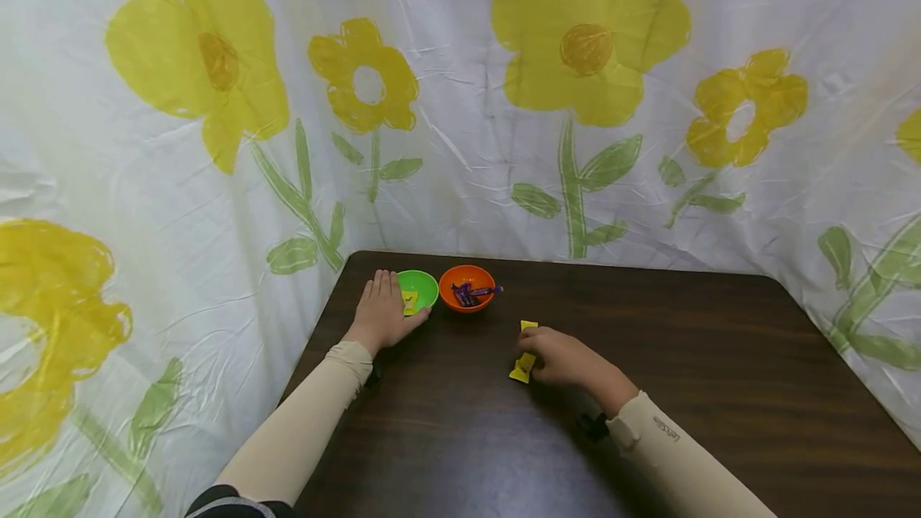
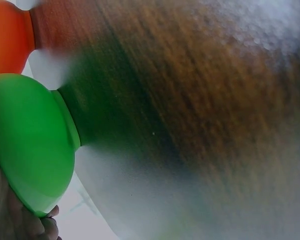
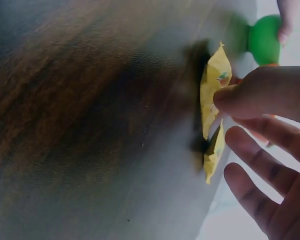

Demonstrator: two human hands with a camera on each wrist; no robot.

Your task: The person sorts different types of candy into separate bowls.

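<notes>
My left hand [image 1: 381, 312] rests against the left side of a small green bowl [image 1: 428, 288], fingers straight and thumb along its near rim. A yellow wrapped candy [image 1: 409, 300] lies inside that bowl. Toward the middle of the table, my right hand [image 1: 568, 360] pinches a yellow wrapped candy [image 3: 210, 95]; the thumb presses its face and the index finger is partly hidden behind it. Close beside it is another yellow wrapped candy [image 3: 215, 156], below the loosely bent other fingers in the right wrist view.
An orange bowl [image 1: 451, 278] stands right of the green one, holding several purple-wrapped candies [image 1: 468, 292]. Both bowls are near the back left of the dark wooden table [image 1: 691, 374]. Behind it hangs a white curtain [image 1: 460, 102] with yellow flowers.
</notes>
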